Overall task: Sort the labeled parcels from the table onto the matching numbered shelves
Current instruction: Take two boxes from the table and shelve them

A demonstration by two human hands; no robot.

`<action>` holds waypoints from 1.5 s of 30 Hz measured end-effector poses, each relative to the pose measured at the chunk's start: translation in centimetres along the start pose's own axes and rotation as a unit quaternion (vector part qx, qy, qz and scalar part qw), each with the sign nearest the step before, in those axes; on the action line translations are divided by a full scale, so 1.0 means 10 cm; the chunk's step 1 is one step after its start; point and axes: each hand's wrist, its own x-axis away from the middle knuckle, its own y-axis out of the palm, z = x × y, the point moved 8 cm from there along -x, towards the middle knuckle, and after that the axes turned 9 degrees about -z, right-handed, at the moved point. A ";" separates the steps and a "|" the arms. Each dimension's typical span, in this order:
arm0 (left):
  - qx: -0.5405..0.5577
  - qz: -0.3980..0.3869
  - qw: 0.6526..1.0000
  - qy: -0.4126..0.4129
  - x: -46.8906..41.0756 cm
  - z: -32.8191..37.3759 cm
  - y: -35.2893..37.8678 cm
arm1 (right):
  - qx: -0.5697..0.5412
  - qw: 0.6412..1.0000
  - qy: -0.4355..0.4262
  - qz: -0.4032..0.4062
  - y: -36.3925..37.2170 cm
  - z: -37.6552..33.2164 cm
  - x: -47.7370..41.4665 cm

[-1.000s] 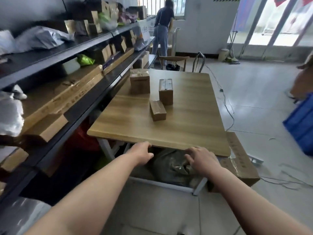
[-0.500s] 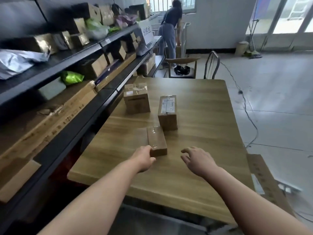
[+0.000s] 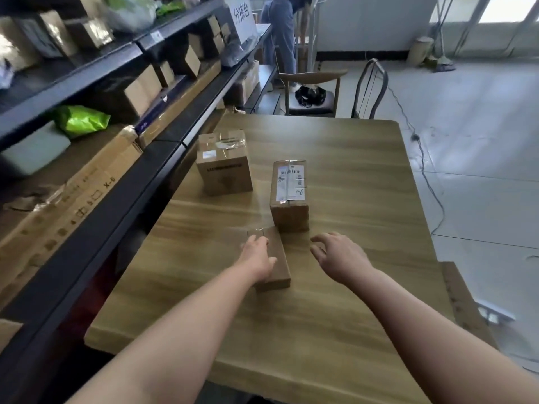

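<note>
Three cardboard parcels lie on the wooden table (image 3: 335, 301). The nearest is a small flat box (image 3: 278, 263); my left hand (image 3: 258, 256) rests on its left side, fingers laid over the top, and whether they grip it I cannot tell. My right hand (image 3: 339, 255) hovers to the right of that box with fingers apart, holding nothing. Just beyond stands a taller parcel (image 3: 289, 193) with a white label marked "9-1". A cube-shaped taped box (image 3: 224, 163) sits further back left. Dark shelves (image 3: 151, 158) run along the left.
The shelves hold many boxes, a green bag (image 3: 81, 119) and a long flat carton (image 3: 67, 205). A chair (image 3: 313, 91) stands behind the table, a person (image 3: 280, 33) beyond it. A cable (image 3: 431, 182) crosses the floor at right. A flat carton (image 3: 463, 301) leans at the table's right edge.
I have moved closer to the table. Both hands went forward from the near table edge; my left hand now lies on the small flat box, my right hand has opened beside it.
</note>
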 end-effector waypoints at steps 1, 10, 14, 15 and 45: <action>-0.006 0.004 1.000 0.001 -0.09 0.02 -0.05 | -0.002 1.000 0.004 0.002 -0.04 -0.02 -0.06; -0.160 -0.063 0.984 0.054 -0.53 0.06 0.19 | -0.005 0.998 -0.028 0.060 -0.32 -0.52 -0.81; -0.213 -0.023 0.973 0.088 -0.62 -0.07 0.02 | 0.048 0.998 -0.025 0.031 -0.16 -0.69 -1.20; -0.213 -0.023 0.973 0.089 -0.64 -0.12 -0.01 | 0.046 0.998 -0.017 0.025 -0.11 -0.70 -1.29; 0.055 0.047 0.996 0.045 0.10 -0.66 0.53 | 0.055 0.998 -0.040 0.019 0.53 -0.03 0.18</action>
